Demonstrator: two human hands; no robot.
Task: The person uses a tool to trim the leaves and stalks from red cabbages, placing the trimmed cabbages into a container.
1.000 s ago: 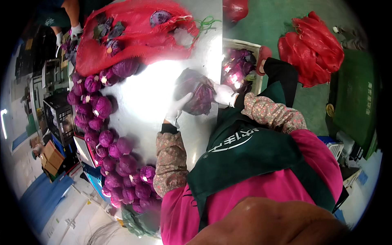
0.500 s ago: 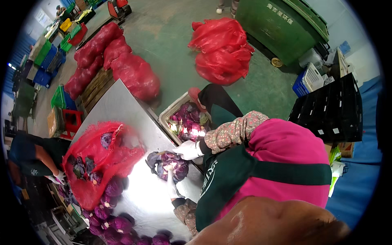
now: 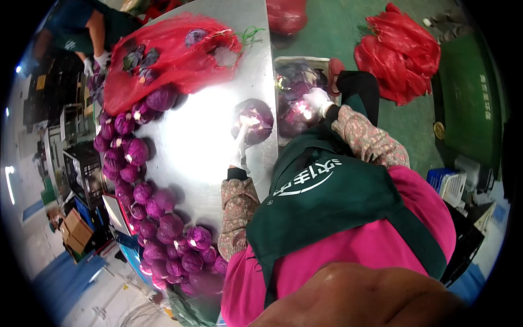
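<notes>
My left hand (image 3: 242, 140), in a white glove, grips a red cabbage (image 3: 259, 121) near its pale stem end; the cabbage rests on the metal table (image 3: 196, 158) by its right edge. My right hand (image 3: 317, 100), also gloved in white, is over a pale crate (image 3: 303, 59) beside the table. Purple outer leaves (image 3: 293, 76) fill that crate. The right fingers blend into the glare, so whether they hold a leaf is unclear. Several red cabbages (image 3: 170, 228) lie in a long heap on the table's left side.
A red mesh sack (image 3: 174, 65) with some cabbages lies on the table's far left. A co-worker's gloved hands (image 3: 98, 61) are beside it. Red sacks (image 3: 400, 54) stand on the green floor at the right, near a green wheeled bin (image 3: 471, 103).
My right hand has left the cabbage and moved over the crate. The dark loose leaves around the cabbage are gone from it. My left hand stays on it, and the view has turned.
</notes>
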